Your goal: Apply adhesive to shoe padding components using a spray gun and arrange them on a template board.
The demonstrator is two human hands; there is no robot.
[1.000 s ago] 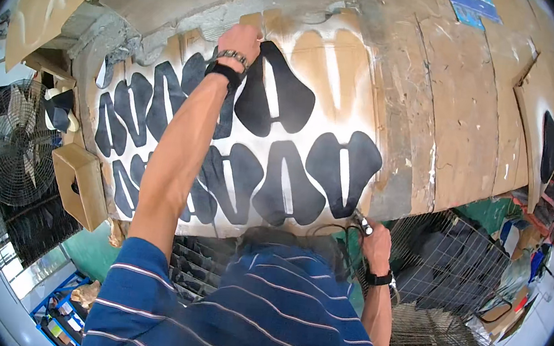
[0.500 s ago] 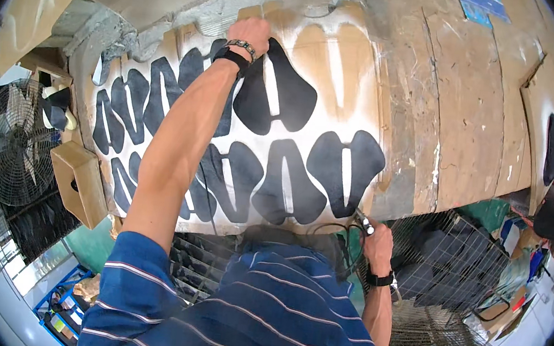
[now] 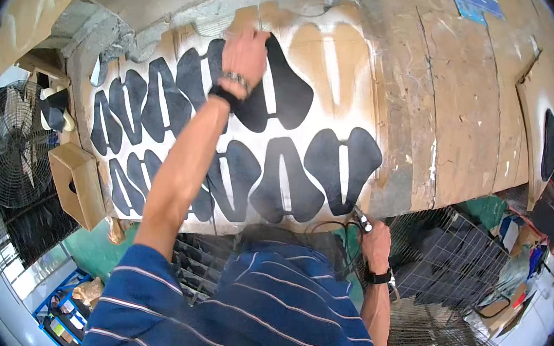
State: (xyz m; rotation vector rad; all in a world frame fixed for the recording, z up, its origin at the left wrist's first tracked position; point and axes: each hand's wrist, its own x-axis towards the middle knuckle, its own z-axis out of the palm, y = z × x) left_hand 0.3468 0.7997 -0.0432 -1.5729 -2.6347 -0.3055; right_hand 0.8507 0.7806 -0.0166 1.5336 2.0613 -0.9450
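Note:
Black, flat, two-lobed pieces [image 3: 287, 181] lie in two rows on a cardboard sheet coated white. My left hand [image 3: 244, 56] reaches over the upper row, on the left arm of its rightmost black piece [image 3: 286, 92]. Motion smears its fingers, so I cannot tell whether they grip that piece. My right hand [image 3: 376, 242] is closed around a small spray gun [image 3: 363, 222] with a metal nozzle and a dark hose, just below the lower row's rightmost black piece [image 3: 343, 170].
Bare brown two-lobed marks [image 3: 330, 63] show beside the upper row. Cardboard [image 3: 461, 112] covers the surface to the right. A fan [image 3: 18, 137] and a cardboard box [image 3: 75, 185] stand at the left. Wire racks [image 3: 452, 254] with dark pieces are at the lower right.
My left hand has moved slightly down toward me, over the upper row's rightmost black piece. My right hand stays nearly in place with the spray gun.

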